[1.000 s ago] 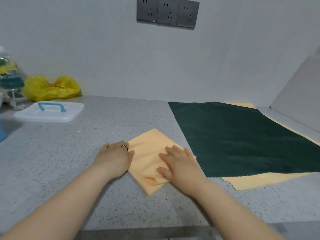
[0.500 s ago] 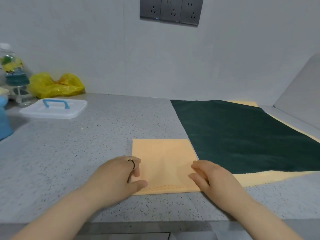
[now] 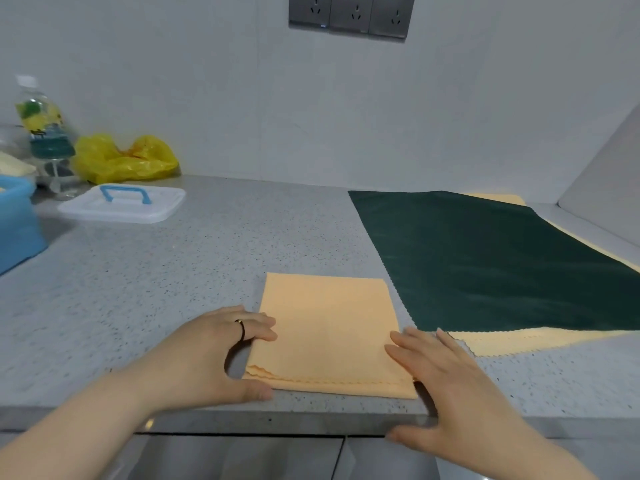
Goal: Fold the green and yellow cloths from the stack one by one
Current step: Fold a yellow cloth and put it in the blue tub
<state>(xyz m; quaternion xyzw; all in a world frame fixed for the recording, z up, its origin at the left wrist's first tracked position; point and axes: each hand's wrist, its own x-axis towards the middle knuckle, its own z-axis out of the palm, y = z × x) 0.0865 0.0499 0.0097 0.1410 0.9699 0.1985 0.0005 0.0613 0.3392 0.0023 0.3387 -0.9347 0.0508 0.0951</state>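
Task cloth: the folded yellow cloth (image 3: 329,327) lies flat on the bench (image 3: 173,271), close to its near edge, between the two hands.
Left grip (image 3: 207,351): relaxed and holding nothing. The fingers lie on the cloth's left edge and the thumb rests on the bench by the near left corner. One dark ring (image 3: 240,329) shows on a finger.
Right grip (image 3: 446,382): fingers straight and spread, clasping nothing. The tips touch the cloth's right edge, and the thumb hangs past the bench's front edge.
Hidden: the green cloth (image 3: 502,265), spread flat to the right, covers nearly all of a yellow cloth beneath (image 3: 540,341), which shows only as strips along the near and right sides and a scrap at the far corner. Whether more lie under it cannot be told.
Cut off: the green cloth runs out of frame on the right. The wall sockets (image 3: 349,15) lose their tops. The blue tub (image 3: 14,230) is clipped at the left edge.
Hard to make out: scalloped layers show at the folded cloth's near left corner, but their number is unclear. The label on the bottle (image 3: 38,133) is blurred.
Counts: three cloths seen (two yellow, one green), three sockets, one bottle, one yellow plastic bag (image 3: 124,157), one white lid with a blue handle (image 3: 124,204), one blue tub.
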